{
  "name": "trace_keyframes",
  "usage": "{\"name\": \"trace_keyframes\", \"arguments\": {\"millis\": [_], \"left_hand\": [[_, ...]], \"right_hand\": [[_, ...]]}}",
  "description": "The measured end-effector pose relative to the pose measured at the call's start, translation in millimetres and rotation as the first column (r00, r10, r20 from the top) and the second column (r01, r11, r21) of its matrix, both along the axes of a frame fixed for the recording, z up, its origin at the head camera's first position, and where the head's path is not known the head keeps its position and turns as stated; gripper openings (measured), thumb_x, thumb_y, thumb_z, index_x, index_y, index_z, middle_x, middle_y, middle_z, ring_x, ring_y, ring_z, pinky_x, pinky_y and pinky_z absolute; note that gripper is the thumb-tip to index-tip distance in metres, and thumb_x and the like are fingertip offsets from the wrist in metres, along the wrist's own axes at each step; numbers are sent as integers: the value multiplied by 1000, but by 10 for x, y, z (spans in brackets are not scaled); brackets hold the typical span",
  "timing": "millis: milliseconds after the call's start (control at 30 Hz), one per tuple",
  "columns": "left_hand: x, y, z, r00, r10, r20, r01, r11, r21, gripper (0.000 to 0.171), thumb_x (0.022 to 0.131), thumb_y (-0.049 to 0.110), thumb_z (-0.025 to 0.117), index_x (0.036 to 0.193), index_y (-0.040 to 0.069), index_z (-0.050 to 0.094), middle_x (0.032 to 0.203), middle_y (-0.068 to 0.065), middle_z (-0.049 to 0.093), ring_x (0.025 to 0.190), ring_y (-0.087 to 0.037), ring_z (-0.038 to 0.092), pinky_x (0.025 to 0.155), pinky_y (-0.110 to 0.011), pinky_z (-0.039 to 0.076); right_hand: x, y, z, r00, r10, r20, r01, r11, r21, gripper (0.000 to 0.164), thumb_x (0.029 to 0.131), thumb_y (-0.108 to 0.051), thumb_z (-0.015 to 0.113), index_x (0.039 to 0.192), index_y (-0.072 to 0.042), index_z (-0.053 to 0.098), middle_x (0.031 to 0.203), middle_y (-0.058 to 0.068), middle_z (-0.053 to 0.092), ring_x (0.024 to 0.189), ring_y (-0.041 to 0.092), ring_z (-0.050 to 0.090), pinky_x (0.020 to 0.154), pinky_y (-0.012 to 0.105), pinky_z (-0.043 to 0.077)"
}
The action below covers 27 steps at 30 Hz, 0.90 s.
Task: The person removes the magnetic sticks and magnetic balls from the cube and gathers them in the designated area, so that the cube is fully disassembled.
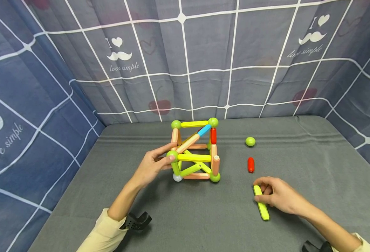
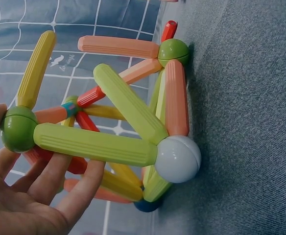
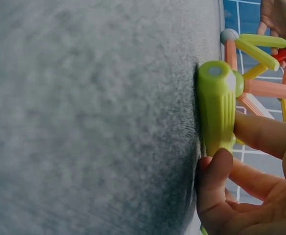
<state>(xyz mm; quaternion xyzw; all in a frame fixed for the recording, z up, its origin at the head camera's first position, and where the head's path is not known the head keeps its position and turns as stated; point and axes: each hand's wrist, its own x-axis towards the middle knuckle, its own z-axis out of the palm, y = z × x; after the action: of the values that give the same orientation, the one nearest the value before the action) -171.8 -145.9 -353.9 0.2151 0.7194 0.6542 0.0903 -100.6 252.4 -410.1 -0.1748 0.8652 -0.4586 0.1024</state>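
A box-like frame of magnetic building sticks and balls (image 1: 193,158) stands left of the middle of the table. Its sticks are yellow, salmon, red and blue, joined mostly by green balls, with a white ball (image 2: 178,159) at the lower front left corner. My left hand (image 1: 153,165) grips the green ball (image 2: 18,129) at the frame's upper front left, thumb on one side and fingers on the other. Off to the right, my right hand (image 1: 279,194) pinches a long yellow-green stick (image 1: 263,211) close over the cloth. That stick's near end (image 3: 215,72) faces the right wrist camera.
A short red stick (image 1: 251,165) lies beyond my right hand, and a loose green ball (image 1: 250,141) sits farther back. Grey cloth (image 1: 204,217) covers the table. Blue-grey checked curtains (image 1: 210,45) hang behind and at both sides.
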Motion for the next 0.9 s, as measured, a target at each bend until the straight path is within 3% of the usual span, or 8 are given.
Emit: {"name": "trace_keyframes", "arguments": {"millis": [267, 400, 533, 667, 767, 833, 900], "left_hand": [[6, 8, 12, 1000, -4, 3, 4, 1000, 15, 50, 97, 6, 60, 144, -3, 46, 144, -24, 46, 108, -19, 64, 87, -41, 55], [-1, 7, 7, 1000, -7, 1, 7, 1000, 20, 51, 97, 5, 60, 144, -3, 46, 145, -23, 45, 108, -19, 64, 88, -42, 55], [-1, -3, 5, 1000, 2, 3, -2, 1000, 17, 51, 96, 5, 61, 144, -4, 46, 144, -24, 46, 107, -18, 64, 87, -42, 55], [7, -13, 9, 1000, 10, 3, -10, 1000, 11, 51, 97, 5, 61, 144, -4, 46, 144, -24, 47, 106, -18, 64, 87, -42, 55], [9, -7, 9, 1000, 7, 5, -7, 1000, 17, 51, 97, 4, 61, 144, -5, 45, 143, -24, 47, 106, -18, 65, 87, -42, 55], [5, 1, 3, 1000, 5, 7, -5, 1000, 24, 51, 96, 4, 61, 144, -6, 45, 143, -25, 47, 106, -17, 65, 87, -42, 55], [5, 15, -1, 1000, 5, 10, -5, 1000, 31, 51, 96, 4, 61, 144, -6, 45, 143, -25, 47, 106, -17, 65, 87, -42, 55]], "right_hand": [[4, 16, -1, 1000, -18, 17, 18, 1000, 0, 40, 85, -14, 78, 116, 6, 62, 90, 9, 55, 66, 8, 55, 53, 28, 52], [-4, -22, 74, 997, -82, -11, 82, 997, 3, 38, 86, -14, 77, 118, 3, 63, 95, 11, 53, 66, 10, 55, 54, 28, 52], [-62, -140, 200, 994, -110, 16, 111, 992, -67, 40, 89, -14, 74, 123, 3, 60, 104, 16, 56, 72, 17, 61, 58, 31, 54], [-175, -367, 289, 994, -73, 79, 85, 983, -164, 44, 91, -15, 72, 126, 6, 56, 125, 23, 55, 91, 25, 66, 59, 37, 58], [-271, -585, 308, 996, -44, 83, 60, 978, -198, 46, 91, -15, 73, 128, 6, 55, 127, 24, 56, 101, 28, 63, 55, 40, 58], [-341, -726, 310, 997, -29, 70, 42, 979, -202, 46, 90, -14, 73, 129, 3, 55, 124, 21, 58, 103, 28, 62, 53, 40, 57], [-411, -848, 304, 999, -10, 46, 19, 980, -200, 42, 91, -13, 72, 127, 2, 57, 118, 19, 61, 91, 29, 64, 50, 39, 56]]}}
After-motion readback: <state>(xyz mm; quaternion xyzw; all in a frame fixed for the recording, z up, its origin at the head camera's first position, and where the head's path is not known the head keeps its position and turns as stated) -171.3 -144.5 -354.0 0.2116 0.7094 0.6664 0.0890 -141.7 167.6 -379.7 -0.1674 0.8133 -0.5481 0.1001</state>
